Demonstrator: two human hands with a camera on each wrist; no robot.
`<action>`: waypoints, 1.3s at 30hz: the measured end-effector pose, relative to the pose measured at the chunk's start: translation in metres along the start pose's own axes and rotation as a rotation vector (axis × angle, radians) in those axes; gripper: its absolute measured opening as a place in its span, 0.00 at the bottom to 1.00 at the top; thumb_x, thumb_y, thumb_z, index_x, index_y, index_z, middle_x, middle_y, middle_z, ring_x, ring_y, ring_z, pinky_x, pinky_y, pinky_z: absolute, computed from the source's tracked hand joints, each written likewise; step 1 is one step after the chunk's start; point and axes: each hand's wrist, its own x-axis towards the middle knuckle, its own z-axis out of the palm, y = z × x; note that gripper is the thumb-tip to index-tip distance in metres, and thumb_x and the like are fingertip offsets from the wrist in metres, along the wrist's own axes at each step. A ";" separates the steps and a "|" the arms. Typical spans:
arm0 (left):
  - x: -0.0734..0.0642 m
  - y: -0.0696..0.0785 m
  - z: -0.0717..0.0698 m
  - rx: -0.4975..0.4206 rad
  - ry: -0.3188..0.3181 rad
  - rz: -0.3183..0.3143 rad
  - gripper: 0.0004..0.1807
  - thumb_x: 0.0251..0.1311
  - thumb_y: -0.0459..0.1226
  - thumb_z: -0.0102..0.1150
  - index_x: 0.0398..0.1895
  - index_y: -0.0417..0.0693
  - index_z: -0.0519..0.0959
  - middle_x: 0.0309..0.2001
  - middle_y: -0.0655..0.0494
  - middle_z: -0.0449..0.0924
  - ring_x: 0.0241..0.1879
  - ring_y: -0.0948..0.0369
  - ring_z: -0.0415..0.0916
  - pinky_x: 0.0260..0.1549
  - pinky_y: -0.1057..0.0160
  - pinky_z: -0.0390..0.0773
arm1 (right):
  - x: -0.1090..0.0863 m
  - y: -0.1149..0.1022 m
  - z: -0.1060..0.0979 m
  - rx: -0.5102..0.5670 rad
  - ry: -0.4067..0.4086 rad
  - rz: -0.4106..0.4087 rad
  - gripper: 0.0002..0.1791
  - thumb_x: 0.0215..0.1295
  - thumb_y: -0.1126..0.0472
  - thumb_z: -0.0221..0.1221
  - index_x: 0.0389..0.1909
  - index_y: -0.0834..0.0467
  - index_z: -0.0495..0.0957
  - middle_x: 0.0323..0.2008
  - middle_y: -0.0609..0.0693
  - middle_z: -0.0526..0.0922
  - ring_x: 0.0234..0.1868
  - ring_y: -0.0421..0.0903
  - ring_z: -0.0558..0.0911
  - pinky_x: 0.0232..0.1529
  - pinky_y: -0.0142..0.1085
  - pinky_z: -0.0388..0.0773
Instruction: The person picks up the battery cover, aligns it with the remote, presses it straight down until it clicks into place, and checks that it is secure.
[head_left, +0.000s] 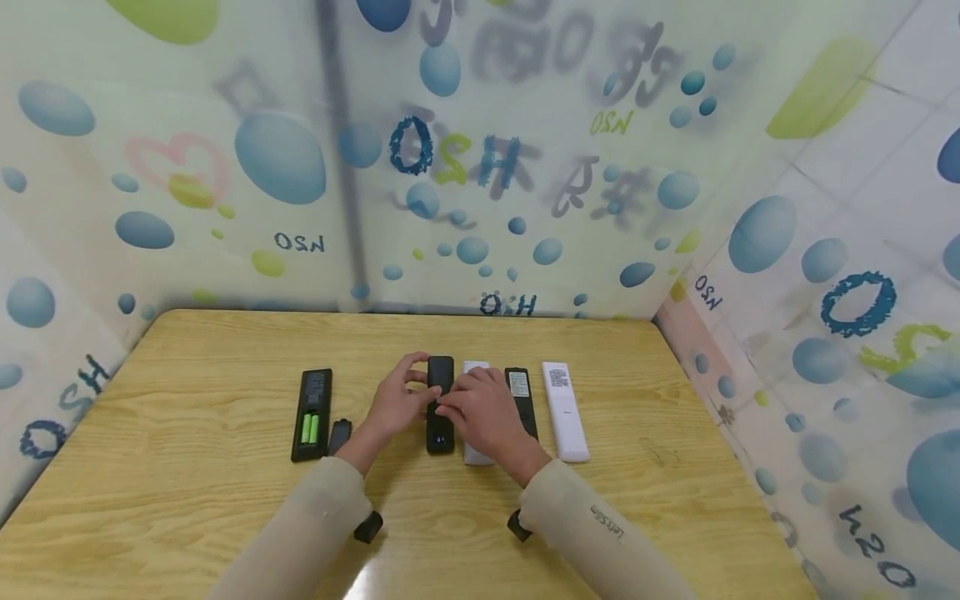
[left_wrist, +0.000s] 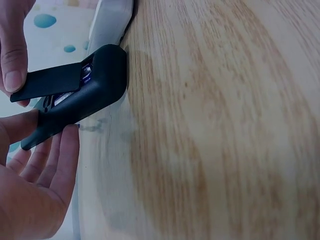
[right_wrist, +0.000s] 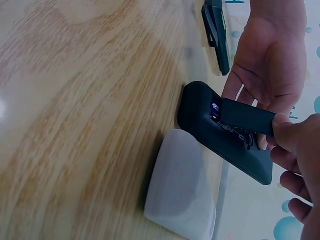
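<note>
A black remote control [head_left: 441, 442] lies back side up on the table, its battery bay partly uncovered. My left hand [head_left: 396, 402] grips it from the left, thumb on one edge and fingers along the other side, as the left wrist view shows. Between thumb and fingers my right hand [head_left: 483, 408] pinches the battery cover [right_wrist: 247, 116], a flat black piece. One end of this cover is lifted off the remote while its other end lies over the bay. Purple-wrapped batteries [left_wrist: 87, 73] show beneath it, mostly hidden by the cover.
On the left lie another black remote [head_left: 311, 412] with two green batteries and a loose battery cover [head_left: 341, 435]. To the right are a white remote [head_left: 477, 454], a black remote [head_left: 519, 385] with a label and another white remote [head_left: 567, 412]. The wooden table [head_left: 225, 367] meets a patterned wall.
</note>
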 end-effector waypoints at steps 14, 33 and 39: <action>-0.014 0.022 -0.003 -0.011 -0.019 -0.004 0.32 0.65 0.32 0.58 0.71 0.50 0.61 0.56 0.35 0.74 0.43 0.43 0.83 0.36 0.46 0.84 | -0.003 0.002 0.006 -0.020 0.035 -0.047 0.10 0.63 0.47 0.62 0.38 0.43 0.89 0.34 0.39 0.84 0.44 0.41 0.76 0.50 0.39 0.71; -0.002 0.002 0.000 -0.008 0.013 0.010 0.31 0.65 0.35 0.60 0.70 0.56 0.62 0.56 0.40 0.75 0.43 0.46 0.83 0.36 0.49 0.85 | -0.003 0.000 0.003 -0.036 0.015 -0.048 0.10 0.61 0.45 0.64 0.36 0.44 0.88 0.36 0.39 0.84 0.47 0.42 0.77 0.53 0.39 0.71; -0.004 0.002 0.000 -0.003 0.020 0.007 0.31 0.65 0.35 0.60 0.69 0.59 0.63 0.55 0.41 0.76 0.40 0.51 0.84 0.34 0.51 0.85 | -0.002 -0.002 0.004 -0.060 -0.005 -0.004 0.10 0.61 0.43 0.64 0.36 0.43 0.87 0.37 0.37 0.84 0.47 0.41 0.76 0.53 0.39 0.71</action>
